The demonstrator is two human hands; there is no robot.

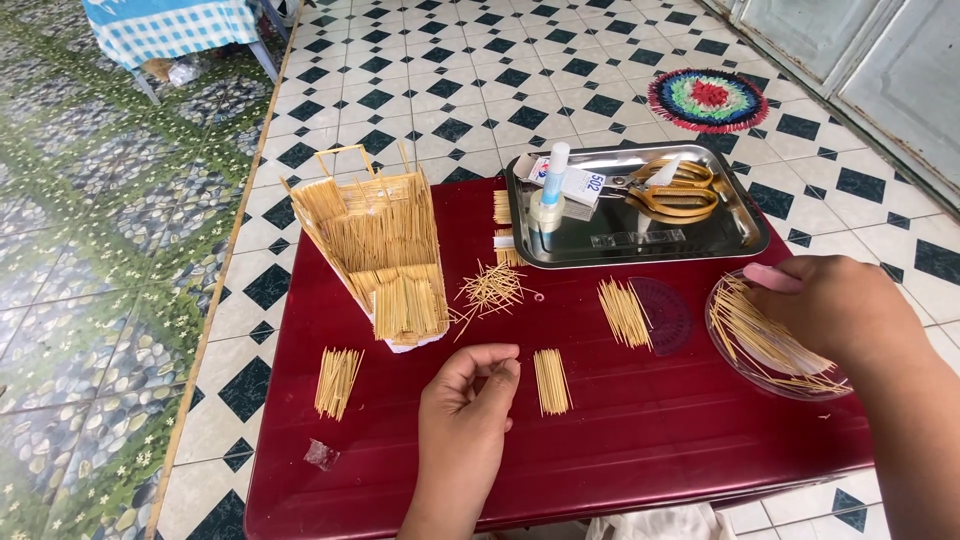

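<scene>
While the left hand (468,400) pinches closed beside a short toothpick bundle (551,381) and the right hand (822,300) dips curled fingers into the clear dish (735,360), a careless nudge could scatter the piles.

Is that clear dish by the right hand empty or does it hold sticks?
It holds sticks: the clear dish has many thin sticks lying across it, under the right hand.
</scene>
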